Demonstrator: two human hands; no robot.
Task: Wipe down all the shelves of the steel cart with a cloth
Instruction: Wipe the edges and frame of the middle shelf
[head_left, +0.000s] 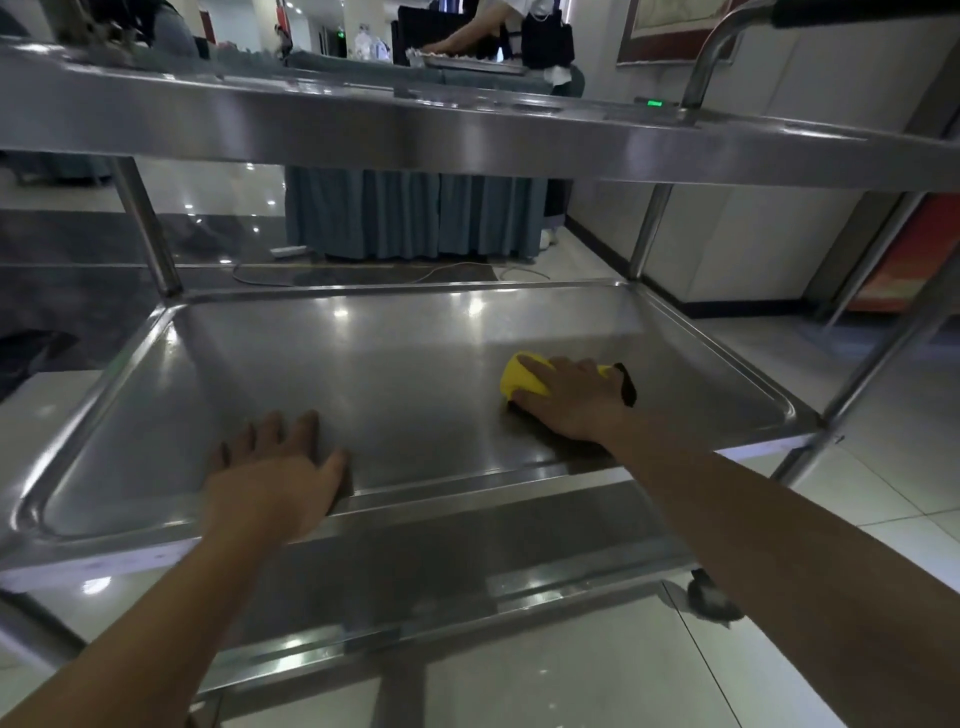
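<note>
A steel cart fills the view. Its middle shelf (363, 364) lies in front of me, the top shelf (467, 135) runs across above, and the bottom shelf (467, 561) shows below. My right hand (571, 400) presses a yellow cloth (519, 379) flat onto the right part of the middle shelf, fingers spread over it. My left hand (275, 478) rests on the near edge of the same shelf at the left, fingers straight on the steel, thumb near the rim.
Upright steel posts (148, 228) stand at the shelf corners. A blue-skirted table (415, 213) stands behind the cart, with cables on the floor (363, 275) and a person at its top. A white wall (753, 234) runs along the right. A caster (711, 597) sits on the tiled floor.
</note>
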